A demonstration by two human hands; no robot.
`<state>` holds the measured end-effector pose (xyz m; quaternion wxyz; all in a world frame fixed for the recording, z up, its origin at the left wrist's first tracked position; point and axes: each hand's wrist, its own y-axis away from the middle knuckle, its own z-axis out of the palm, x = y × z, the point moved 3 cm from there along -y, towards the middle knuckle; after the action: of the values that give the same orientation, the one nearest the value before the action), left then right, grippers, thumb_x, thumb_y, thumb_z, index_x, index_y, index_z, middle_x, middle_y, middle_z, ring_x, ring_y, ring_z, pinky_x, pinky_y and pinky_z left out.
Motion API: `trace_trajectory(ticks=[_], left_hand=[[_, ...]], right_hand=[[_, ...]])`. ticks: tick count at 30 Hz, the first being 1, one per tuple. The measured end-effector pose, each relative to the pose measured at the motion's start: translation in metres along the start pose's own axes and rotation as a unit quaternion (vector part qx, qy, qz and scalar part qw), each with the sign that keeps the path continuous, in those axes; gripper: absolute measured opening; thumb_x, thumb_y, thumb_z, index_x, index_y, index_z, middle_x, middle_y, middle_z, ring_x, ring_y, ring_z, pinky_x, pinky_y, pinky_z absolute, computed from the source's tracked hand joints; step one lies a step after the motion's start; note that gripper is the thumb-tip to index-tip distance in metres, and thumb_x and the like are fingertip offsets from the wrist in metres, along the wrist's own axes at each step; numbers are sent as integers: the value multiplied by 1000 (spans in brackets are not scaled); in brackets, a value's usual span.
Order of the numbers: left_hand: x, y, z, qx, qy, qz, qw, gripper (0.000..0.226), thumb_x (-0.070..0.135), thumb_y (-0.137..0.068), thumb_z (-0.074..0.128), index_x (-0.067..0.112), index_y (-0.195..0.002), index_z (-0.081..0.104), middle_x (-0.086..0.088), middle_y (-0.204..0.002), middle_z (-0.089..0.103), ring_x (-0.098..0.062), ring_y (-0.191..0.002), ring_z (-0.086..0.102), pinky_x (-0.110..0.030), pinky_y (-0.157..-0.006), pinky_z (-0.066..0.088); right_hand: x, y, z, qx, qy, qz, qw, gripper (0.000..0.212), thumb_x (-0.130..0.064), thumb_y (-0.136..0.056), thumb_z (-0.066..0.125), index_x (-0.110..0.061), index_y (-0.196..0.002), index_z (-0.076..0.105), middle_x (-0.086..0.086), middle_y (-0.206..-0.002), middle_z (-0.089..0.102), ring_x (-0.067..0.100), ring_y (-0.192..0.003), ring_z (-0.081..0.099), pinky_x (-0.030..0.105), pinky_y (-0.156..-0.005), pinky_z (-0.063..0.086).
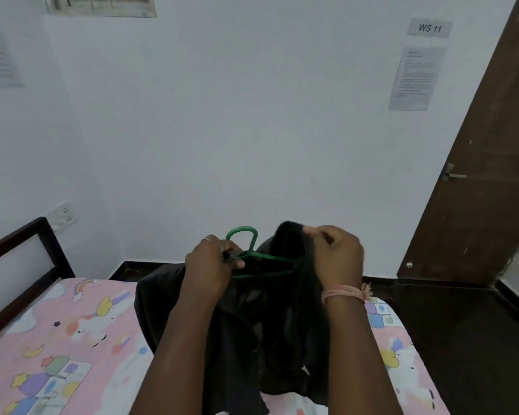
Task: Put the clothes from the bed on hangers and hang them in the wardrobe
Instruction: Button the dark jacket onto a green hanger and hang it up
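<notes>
We hold one green hanger [253,259], hook up, bar level left to right: left hand [212,265] fingers grip it, right hand [336,254] fingers pinch one black garment [270,324] above the bed [57,339].

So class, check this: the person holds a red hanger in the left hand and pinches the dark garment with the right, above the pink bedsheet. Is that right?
Not quite. The head view shows the hanger is green, not red. The rest stands: the left hand holds it, the right hand pinches the dark garment, above the pink bedsheet.

A garment [252,324] hangs over the near bed [57,339], with a hanger [252,253] inside it; a door [477,175] stands far right.
</notes>
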<state>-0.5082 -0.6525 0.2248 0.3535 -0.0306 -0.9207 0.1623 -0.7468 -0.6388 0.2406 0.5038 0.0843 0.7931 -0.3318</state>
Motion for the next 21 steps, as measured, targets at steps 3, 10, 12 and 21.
trace_trajectory(ticks=[3, 10, 12, 21], left_hand=[[5, 3, 8, 80, 79, -11, 994, 19, 13, -82, 80, 31, -82, 76, 16, -81, 61, -4, -76, 57, -25, -76, 48], [-12, 7, 3, 69, 259, -41, 963, 26, 12, -76, 85, 35, -82, 75, 9, -97, 68, -9, -95, 64, -32, -89, 51], [-10, 3, -4, 42, 252, -19, 967, 25, 11, -74, 86, 32, -83, 75, 10, -96, 69, -4, -93, 63, -29, -85, 50], [0, 4, 0, -7, 247, 41, 968, 35, 11, -78, 80, 39, -94, 68, 8, -100, 72, -6, -95, 68, -29, -84, 55]], right_hand=[[-25, 15, 11, -218, -98, 57, 969, 29, -34, -83, 79, -8, -71, 72, 5, -65, 70, 14, -58, 60, 30, -62, 50], [-38, 28, -11, -558, 148, 153, 802, 30, -38, -90, 73, -12, -81, 62, 13, -86, 77, 18, -58, 64, 26, -53, 50], [-51, 13, -14, -436, 234, 57, 867, 37, -52, -78, 79, -17, -78, 68, 2, -79, 75, 14, -64, 64, 24, -58, 47], [-109, 34, 51, -390, -81, -129, 908, 22, -17, -95, 64, -29, -111, 75, -12, -106, 73, 3, -96, 67, 22, -80, 58]])
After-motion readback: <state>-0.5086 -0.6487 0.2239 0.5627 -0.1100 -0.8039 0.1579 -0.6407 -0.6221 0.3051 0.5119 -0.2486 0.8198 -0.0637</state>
